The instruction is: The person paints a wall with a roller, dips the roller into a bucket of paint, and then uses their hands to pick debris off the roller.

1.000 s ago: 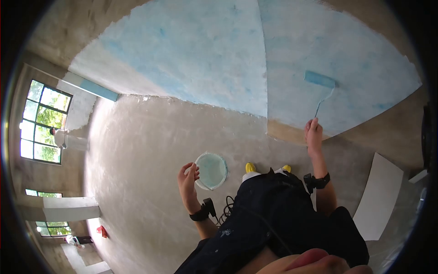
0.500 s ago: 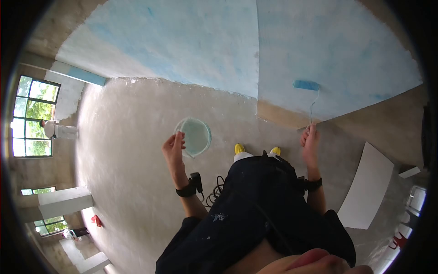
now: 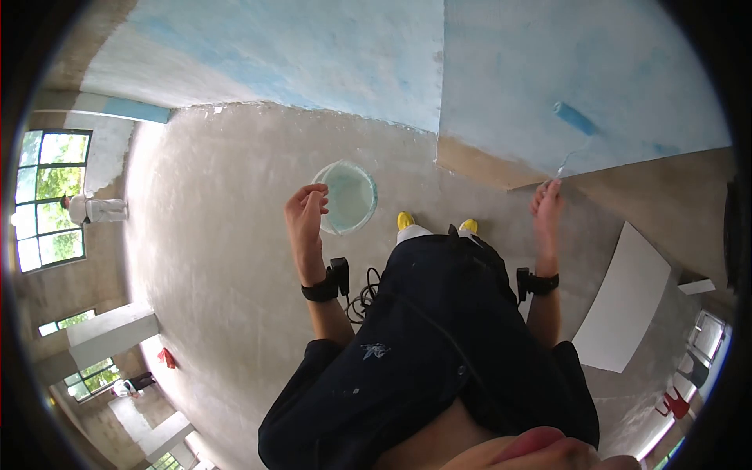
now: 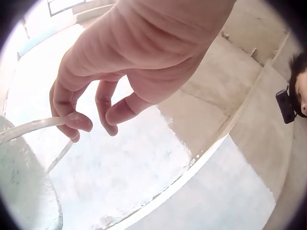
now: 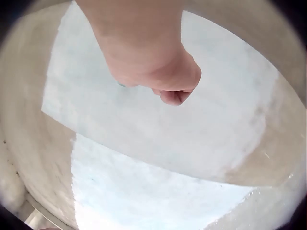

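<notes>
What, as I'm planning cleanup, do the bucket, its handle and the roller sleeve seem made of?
Bucket: probably smooth plastic, given its pale, cloudy sides. Handle: likely plastic, smooth, whitish and curved. Roller sleeve: perhaps matte fabric or foam; dull blue, texture blurred.

Green foliage (image 3: 56, 182) shows through a dark-framed window (image 3: 66, 165) at far left, where a person in pale clothing (image 3: 98, 210) stands nearby. Lower in the head view, a second person (image 3: 129, 387), too small to make out clearly, appears near a red object (image 3: 166, 358) on the gray floor (image 3: 227, 258). At right, a large pale panel (image 3: 627, 305) rests near a small white block (image 3: 695, 287), a red chair-like item (image 3: 677, 403) beyond.
</notes>
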Action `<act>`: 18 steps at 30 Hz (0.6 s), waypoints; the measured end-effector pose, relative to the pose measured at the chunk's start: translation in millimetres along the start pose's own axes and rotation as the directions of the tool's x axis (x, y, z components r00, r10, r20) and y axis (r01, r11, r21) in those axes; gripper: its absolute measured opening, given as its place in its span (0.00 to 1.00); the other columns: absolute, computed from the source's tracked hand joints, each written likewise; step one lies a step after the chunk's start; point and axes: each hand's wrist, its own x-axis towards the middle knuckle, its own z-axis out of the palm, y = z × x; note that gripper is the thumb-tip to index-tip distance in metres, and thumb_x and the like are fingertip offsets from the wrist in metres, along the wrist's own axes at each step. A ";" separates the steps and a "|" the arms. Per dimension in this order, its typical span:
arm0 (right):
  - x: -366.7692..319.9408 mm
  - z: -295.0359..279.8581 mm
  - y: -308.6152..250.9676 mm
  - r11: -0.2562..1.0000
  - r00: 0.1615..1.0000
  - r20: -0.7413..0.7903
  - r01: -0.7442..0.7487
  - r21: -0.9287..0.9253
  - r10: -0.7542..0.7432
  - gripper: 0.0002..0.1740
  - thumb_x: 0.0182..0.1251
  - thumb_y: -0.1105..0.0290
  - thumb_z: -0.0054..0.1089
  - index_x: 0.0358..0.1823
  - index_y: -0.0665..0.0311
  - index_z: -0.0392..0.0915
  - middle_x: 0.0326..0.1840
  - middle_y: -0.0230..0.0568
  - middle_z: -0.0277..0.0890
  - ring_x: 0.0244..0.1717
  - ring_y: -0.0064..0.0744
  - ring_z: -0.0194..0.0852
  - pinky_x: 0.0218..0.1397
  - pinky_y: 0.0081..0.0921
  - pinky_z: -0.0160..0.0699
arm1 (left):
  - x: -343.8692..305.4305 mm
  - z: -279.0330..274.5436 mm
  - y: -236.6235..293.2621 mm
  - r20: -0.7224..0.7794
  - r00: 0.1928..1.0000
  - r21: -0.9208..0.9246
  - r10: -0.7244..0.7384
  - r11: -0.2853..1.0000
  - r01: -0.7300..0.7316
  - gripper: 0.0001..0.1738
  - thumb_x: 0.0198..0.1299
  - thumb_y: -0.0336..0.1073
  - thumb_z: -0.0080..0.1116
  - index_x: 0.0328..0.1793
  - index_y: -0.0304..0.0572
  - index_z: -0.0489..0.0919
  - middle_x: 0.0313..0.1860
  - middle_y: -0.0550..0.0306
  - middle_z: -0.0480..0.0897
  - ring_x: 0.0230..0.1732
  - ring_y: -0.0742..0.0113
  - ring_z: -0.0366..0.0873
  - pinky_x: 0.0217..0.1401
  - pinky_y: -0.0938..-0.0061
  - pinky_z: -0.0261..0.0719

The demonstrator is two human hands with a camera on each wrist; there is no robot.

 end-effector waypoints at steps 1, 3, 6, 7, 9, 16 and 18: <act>3.1 -1.6 14.9 0.998 0.998 0.002 -0.057 -0.029 0.057 0.25 0.76 0.47 0.36 0.23 0.56 0.57 0.15 0.24 0.47 0.12 0.16 0.41 0.14 0.19 0.42 | -0.5 0.8 0.0 0.012 1.000 -0.003 0.000 1.000 0.000 0.11 0.57 0.30 0.51 0.38 0.32 0.82 0.35 0.54 0.83 0.35 0.71 0.76 0.36 0.79 0.73; 8.2 -9.8 42.1 0.993 0.993 0.022 -0.117 -0.035 0.118 0.25 0.76 0.48 0.37 0.23 0.56 0.56 0.15 0.24 0.45 0.12 0.16 0.41 0.15 0.20 0.42 | 0.9 1.3 -2.1 0.017 1.000 -0.008 -0.006 1.000 0.006 0.11 0.56 0.29 0.49 0.38 0.32 0.82 0.35 0.53 0.83 0.35 0.71 0.76 0.36 0.79 0.73; 15.8 -18.2 60.6 0.973 0.972 0.062 -0.230 0.018 0.228 0.24 0.76 0.50 0.39 0.23 0.55 0.56 0.15 0.24 0.43 0.12 0.17 0.39 0.15 0.20 0.40 | 3.3 1.7 -8.3 0.041 0.999 0.009 -0.027 1.000 0.027 0.12 0.57 0.30 0.49 0.40 0.31 0.81 0.37 0.52 0.83 0.35 0.72 0.76 0.37 0.80 0.74; 16.6 -21.5 67.2 0.956 0.957 0.085 -0.283 0.079 0.276 0.24 0.76 0.51 0.40 0.23 0.55 0.56 0.14 0.24 0.42 0.12 0.18 0.38 0.15 0.20 0.39 | 2.2 1.7 -9.1 0.046 0.998 0.009 -0.031 0.999 0.031 0.12 0.57 0.30 0.49 0.40 0.31 0.81 0.36 0.52 0.83 0.35 0.72 0.76 0.37 0.80 0.74; 41.9 -32.8 84.2 0.925 0.930 0.130 -0.359 0.123 0.344 0.23 0.76 0.53 0.40 0.23 0.55 0.56 0.14 0.24 0.41 0.12 0.18 0.37 0.15 0.20 0.38 | 2.5 2.9 -10.6 0.050 0.998 0.012 -0.040 0.999 0.039 0.11 0.57 0.30 0.49 0.40 0.31 0.81 0.36 0.52 0.83 0.35 0.72 0.76 0.37 0.80 0.74; 83.3 -23.8 104.3 0.781 0.802 0.206 -0.595 0.190 0.561 0.20 0.78 0.57 0.36 0.24 0.55 0.56 0.15 0.24 0.42 0.12 0.17 0.34 0.15 0.20 0.36 | 1.5 5.2 -16.7 0.027 0.999 0.002 -0.032 0.999 0.032 0.11 0.57 0.29 0.49 0.40 0.32 0.81 0.35 0.54 0.82 0.34 0.73 0.76 0.36 0.82 0.73; 90.7 -22.2 110.5 0.752 0.771 0.214 -0.634 0.178 0.599 0.20 0.78 0.57 0.37 0.24 0.54 0.56 0.15 0.23 0.43 0.12 0.17 0.35 0.15 0.20 0.35 | 2.3 3.4 -18.1 0.019 0.999 0.010 -0.030 0.999 0.030 0.11 0.57 0.29 0.49 0.40 0.32 0.81 0.35 0.54 0.82 0.34 0.73 0.76 0.35 0.82 0.73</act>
